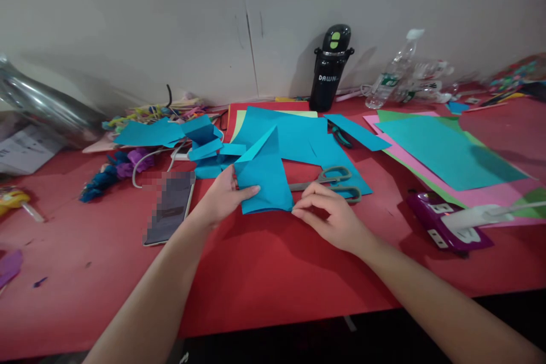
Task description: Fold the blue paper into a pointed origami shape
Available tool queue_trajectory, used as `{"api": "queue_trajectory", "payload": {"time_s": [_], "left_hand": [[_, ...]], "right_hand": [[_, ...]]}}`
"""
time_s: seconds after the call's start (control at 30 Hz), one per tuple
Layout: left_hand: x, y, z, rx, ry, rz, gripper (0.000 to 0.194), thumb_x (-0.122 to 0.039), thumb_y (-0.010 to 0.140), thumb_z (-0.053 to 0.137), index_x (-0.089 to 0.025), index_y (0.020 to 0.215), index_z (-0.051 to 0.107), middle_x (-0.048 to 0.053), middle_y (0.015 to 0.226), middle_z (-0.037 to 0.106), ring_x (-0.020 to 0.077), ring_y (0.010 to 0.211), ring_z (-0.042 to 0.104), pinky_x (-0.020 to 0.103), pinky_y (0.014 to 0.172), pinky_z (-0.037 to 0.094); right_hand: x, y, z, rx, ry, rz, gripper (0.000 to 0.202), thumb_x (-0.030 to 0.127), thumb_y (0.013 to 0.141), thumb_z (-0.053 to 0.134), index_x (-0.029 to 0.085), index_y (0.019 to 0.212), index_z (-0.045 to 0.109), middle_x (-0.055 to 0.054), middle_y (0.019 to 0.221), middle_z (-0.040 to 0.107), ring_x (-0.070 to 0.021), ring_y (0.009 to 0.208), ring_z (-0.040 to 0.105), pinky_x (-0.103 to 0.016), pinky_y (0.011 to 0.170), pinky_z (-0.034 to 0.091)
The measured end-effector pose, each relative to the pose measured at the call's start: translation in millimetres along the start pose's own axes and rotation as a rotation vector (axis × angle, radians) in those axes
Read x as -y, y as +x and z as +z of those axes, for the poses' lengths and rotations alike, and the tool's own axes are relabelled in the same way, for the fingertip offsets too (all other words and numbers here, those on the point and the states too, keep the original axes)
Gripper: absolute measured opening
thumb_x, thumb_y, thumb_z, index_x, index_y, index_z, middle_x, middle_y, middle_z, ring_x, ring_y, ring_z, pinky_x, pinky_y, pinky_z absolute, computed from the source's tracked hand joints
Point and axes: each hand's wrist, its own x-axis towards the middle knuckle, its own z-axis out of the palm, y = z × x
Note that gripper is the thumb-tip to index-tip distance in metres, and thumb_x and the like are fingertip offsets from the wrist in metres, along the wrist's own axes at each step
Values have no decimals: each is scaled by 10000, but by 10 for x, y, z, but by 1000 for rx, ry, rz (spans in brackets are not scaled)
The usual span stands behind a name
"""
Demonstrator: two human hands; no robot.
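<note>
A folded blue paper [267,185] is held up between my two hands, above the red table [256,278]. My left hand [224,196] grips its left side, thumb on the front face and fingers behind. At the lower right corner, my right hand [326,213] pinches the paper between thumb and forefinger. Scissors [352,193] with grey-green handles lie just beyond my right hand, partly on a blue sheet; the folded paper and the hand hide part of their blades. More blue sheets [294,136] lie behind the held paper.
Blue scraps [205,145] and a phone [173,210] are on the left. A black bottle [330,71] and a clear plastic bottle [390,79] stand near the wall. Layered coloured sheets [452,151] and a purple power strip [443,224] lie on the right.
</note>
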Motion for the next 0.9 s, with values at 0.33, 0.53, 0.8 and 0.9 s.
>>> {"api": "queue_trajectory", "payload": {"time_s": [0.33, 0.53, 0.8, 0.9], "left_hand": [[45, -39, 66, 70, 36, 48, 561, -265, 731, 816, -229, 1230, 562, 120, 1243, 678, 325, 1129, 661, 460, 883, 576], [27, -43, 122, 112, 76, 56, 502, -273, 751, 790, -216, 1201, 575, 102, 1192, 681, 328, 1147, 634, 474, 914, 553], [15, -32, 102, 21, 81, -35, 447, -336, 782, 778, -189, 1146, 565, 118, 1171, 666, 306, 1065, 653, 451, 828, 578], [-2, -30, 114, 56, 8, -34, 466, -314, 758, 796, -180, 1153, 586, 118, 1168, 673, 301, 1075, 651, 467, 861, 569]], "right_hand": [[44, 10, 12, -63, -15, 48, 110, 265, 998, 521, 224, 928, 596, -53, 930, 613, -180, 840, 608, -327, 749, 515], [37, -43, 41, -21, -28, 82, 113, 254, 971, 538, 237, 1057, 608, -56, 970, 691, -181, 801, 653, -299, 670, 538], [26, -26, 43, -27, -80, -52, 344, 214, 876, 656, 281, 1213, 629, -57, 1092, 691, -228, 1020, 645, -415, 905, 556], [-7, -16, 36, -40, -145, -123, 260, 204, 892, 648, 284, 1138, 677, -57, 1092, 692, -228, 1025, 636, -425, 898, 552]]}}
